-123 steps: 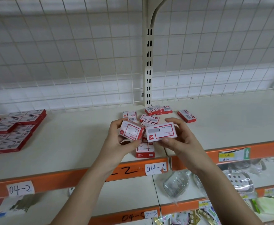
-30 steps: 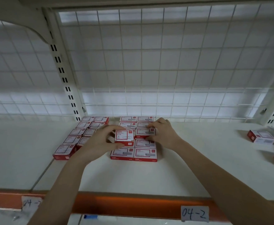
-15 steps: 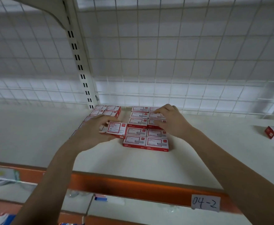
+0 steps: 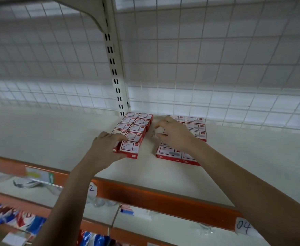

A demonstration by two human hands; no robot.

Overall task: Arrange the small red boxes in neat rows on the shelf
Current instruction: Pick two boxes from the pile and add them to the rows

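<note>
We look down at a pale cream shelf board with an orange front rail, backed by a white wire-grid panel and a slotted cream upright post.

Two blocks of small red cardboard boxes with white labels lie flat on the board just in front of the grid. The left block runs from the foot of the post toward us in two columns. The right block, also in two columns, lies just beside it with a strip of bare shelf between them.

Our left hand rests at the near end of the left block. Its fingers curl over the top of the nearest red box, with the thumb at the front edge of that box, so the hand grips it as it sits on the shelf in line with the right column.

Our right hand hangs over the left column of the right block, covering several boxes. Its fingers are loosely bent and spread, and nothing is held in them. Whether the palm touches the boxes beneath, we cannot tell.

A handwritten white tag is stuck on the rail at lower right. Blurred packaged goods lie on the shelf below.
</note>
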